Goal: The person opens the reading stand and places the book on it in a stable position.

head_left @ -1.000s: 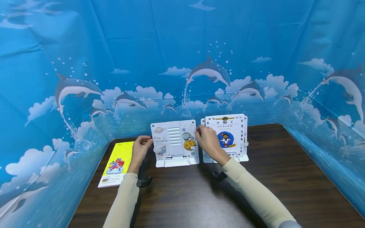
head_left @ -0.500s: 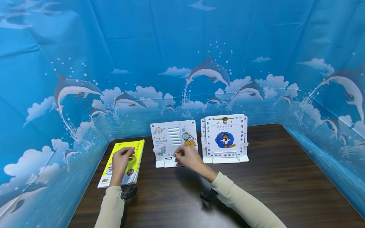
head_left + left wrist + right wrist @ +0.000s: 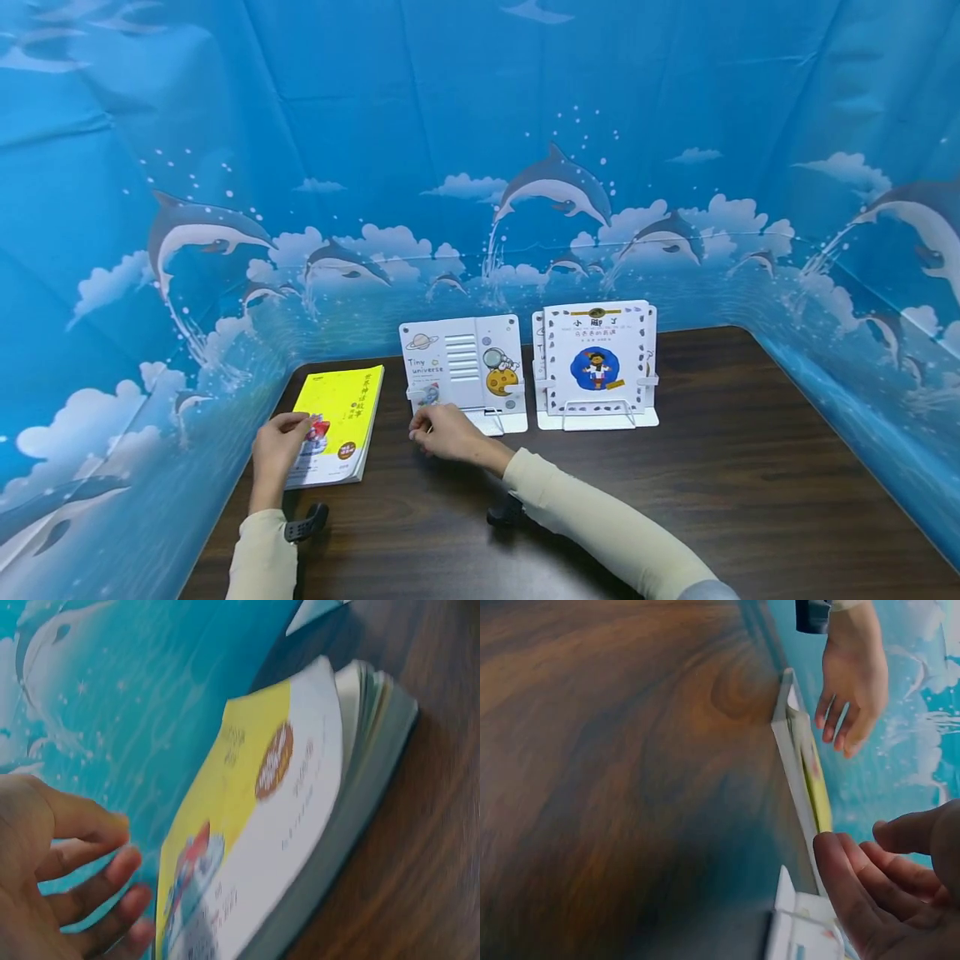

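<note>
A thick yellow and white paperback book (image 3: 348,417) lies flat at the left of the table. My left hand (image 3: 276,454) is over its left edge, fingers loosely bent with nothing between them; in the left wrist view the hand (image 3: 82,877) is beside the yellow cover (image 3: 247,795). My right hand (image 3: 448,435) is in front of the Tiny universe book stand (image 3: 465,367), hiding its lower left corner. In the right wrist view its fingers (image 3: 855,889) are loosely bent and hold nothing, and the book's edge (image 3: 799,772) lies beyond them.
Right of the first stand, a second white stand (image 3: 651,417) holds a white picture book (image 3: 596,367) upright. Both stand near the back edge of the dark wooden table (image 3: 675,500). A blue dolphin-print curtain (image 3: 480,167) closes off the back and sides.
Both hands have left the sides of the Tiny universe stand. My left hand has moved left and down to the yellow book; the right has swept left across the stand's front.
</note>
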`<control>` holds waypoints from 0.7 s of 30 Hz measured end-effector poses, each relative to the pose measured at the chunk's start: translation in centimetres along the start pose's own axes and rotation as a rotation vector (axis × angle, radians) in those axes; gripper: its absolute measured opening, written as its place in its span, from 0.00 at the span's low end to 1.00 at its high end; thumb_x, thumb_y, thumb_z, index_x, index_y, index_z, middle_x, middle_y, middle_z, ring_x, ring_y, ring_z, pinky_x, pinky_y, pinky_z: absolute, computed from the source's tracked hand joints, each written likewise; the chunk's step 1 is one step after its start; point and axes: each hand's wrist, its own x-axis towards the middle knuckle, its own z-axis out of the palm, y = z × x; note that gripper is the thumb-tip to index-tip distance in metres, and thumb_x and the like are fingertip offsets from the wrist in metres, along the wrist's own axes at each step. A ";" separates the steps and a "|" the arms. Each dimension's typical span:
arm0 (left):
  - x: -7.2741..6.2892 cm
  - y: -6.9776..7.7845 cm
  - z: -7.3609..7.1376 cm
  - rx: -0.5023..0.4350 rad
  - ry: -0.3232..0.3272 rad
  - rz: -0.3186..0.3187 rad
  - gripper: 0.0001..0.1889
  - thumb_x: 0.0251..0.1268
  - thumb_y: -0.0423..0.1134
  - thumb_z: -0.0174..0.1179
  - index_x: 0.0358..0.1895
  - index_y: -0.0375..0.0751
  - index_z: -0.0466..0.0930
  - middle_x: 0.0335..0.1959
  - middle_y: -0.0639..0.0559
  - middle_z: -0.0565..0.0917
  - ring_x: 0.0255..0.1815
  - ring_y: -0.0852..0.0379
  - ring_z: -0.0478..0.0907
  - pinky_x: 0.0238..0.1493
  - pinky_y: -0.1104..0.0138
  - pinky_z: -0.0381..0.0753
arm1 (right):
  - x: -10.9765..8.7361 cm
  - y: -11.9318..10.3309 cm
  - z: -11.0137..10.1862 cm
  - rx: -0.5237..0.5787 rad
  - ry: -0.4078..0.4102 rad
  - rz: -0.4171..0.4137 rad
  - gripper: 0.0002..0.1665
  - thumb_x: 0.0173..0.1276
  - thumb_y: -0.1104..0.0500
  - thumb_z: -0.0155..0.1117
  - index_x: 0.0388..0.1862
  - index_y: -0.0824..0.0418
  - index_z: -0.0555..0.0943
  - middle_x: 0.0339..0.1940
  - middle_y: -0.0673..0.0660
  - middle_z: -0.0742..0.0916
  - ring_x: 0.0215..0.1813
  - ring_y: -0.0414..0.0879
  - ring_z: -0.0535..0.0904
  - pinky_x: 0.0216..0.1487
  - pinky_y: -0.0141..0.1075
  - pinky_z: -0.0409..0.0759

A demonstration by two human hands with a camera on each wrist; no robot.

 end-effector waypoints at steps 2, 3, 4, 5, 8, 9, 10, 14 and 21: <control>0.0 -0.5 -0.3 0.051 0.004 -0.016 0.24 0.78 0.41 0.59 0.66 0.24 0.78 0.64 0.24 0.78 0.63 0.30 0.72 0.64 0.40 0.72 | 0.4 -0.1 0.7 0.045 -0.029 0.022 0.05 0.77 0.63 0.67 0.46 0.63 0.86 0.33 0.53 0.90 0.24 0.34 0.82 0.28 0.26 0.81; 0.0 -0.7 -0.5 0.075 0.000 -0.027 0.26 0.77 0.41 0.59 0.67 0.23 0.76 0.64 0.23 0.77 0.65 0.28 0.70 0.65 0.38 0.70 | 0.6 -0.1 1.0 0.069 -0.042 0.034 0.06 0.77 0.63 0.67 0.48 0.64 0.86 0.34 0.53 0.90 0.26 0.35 0.83 0.29 0.27 0.82; 0.0 -0.9 -0.6 0.101 -0.015 -0.037 0.28 0.76 0.42 0.59 0.69 0.22 0.73 0.65 0.22 0.74 0.66 0.27 0.67 0.66 0.36 0.69 | 0.7 -0.2 1.2 0.093 -0.054 0.048 0.08 0.77 0.63 0.67 0.50 0.65 0.85 0.37 0.54 0.90 0.27 0.36 0.84 0.30 0.27 0.83; 0.0 -1.0 -0.7 0.133 -0.036 -0.049 0.31 0.75 0.43 0.60 0.71 0.22 0.70 0.66 0.21 0.72 0.67 0.25 0.64 0.67 0.34 0.68 | 0.9 -0.3 1.5 0.126 -0.065 0.062 0.11 0.77 0.63 0.68 0.53 0.67 0.84 0.39 0.56 0.91 0.29 0.38 0.85 0.32 0.29 0.84; -0.1 -1.3 -0.9 0.217 -0.105 -0.066 0.40 0.72 0.46 0.64 0.75 0.20 0.62 0.65 0.19 0.67 0.67 0.23 0.59 0.69 0.31 0.66 | 1.3 -0.4 2.1 0.246 -0.112 0.120 0.22 0.77 0.59 0.69 0.63 0.70 0.80 0.51 0.61 0.90 0.38 0.45 0.90 0.41 0.35 0.89; -0.2 -1.4 -0.9 0.240 -0.122 -0.065 0.42 0.71 0.46 0.65 0.76 0.19 0.60 0.65 0.19 0.67 0.66 0.23 0.58 0.69 0.31 0.66 | 1.4 -0.4 2.3 0.295 -0.133 0.143 0.26 0.77 0.58 0.69 0.67 0.70 0.77 0.56 0.63 0.88 0.42 0.47 0.91 0.45 0.37 0.90; -0.3 -1.4 -0.9 0.258 -0.135 -0.064 0.44 0.70 0.47 0.66 0.76 0.19 0.59 0.65 0.19 0.66 0.66 0.23 0.58 0.68 0.31 0.66 | 1.5 -0.4 2.5 0.342 -0.153 0.167 0.30 0.77 0.56 0.69 0.71 0.70 0.75 0.61 0.64 0.86 0.45 0.49 0.91 0.49 0.39 0.90; -0.5 -1.3 -0.9 0.283 -0.131 -0.047 0.46 0.66 0.46 0.70 0.75 0.18 0.58 0.63 0.19 0.68 0.64 0.24 0.59 0.68 0.31 0.66 | 1.8 -0.3 3.3 0.520 -0.224 0.234 0.40 0.77 0.54 0.69 0.80 0.69 0.65 0.77 0.68 0.77 0.60 0.55 0.88 0.60 0.44 0.88; -0.2 -1.3 -0.6 0.264 -0.114 -0.098 0.40 0.63 0.41 0.73 0.66 0.13 0.64 0.56 0.17 0.65 0.62 0.23 0.57 0.66 0.32 0.69 | 1.8 -0.5 4.7 0.615 -0.297 0.222 0.42 0.75 0.58 0.67 0.81 0.69 0.63 0.81 0.66 0.74 0.69 0.51 0.82 0.65 0.46 0.85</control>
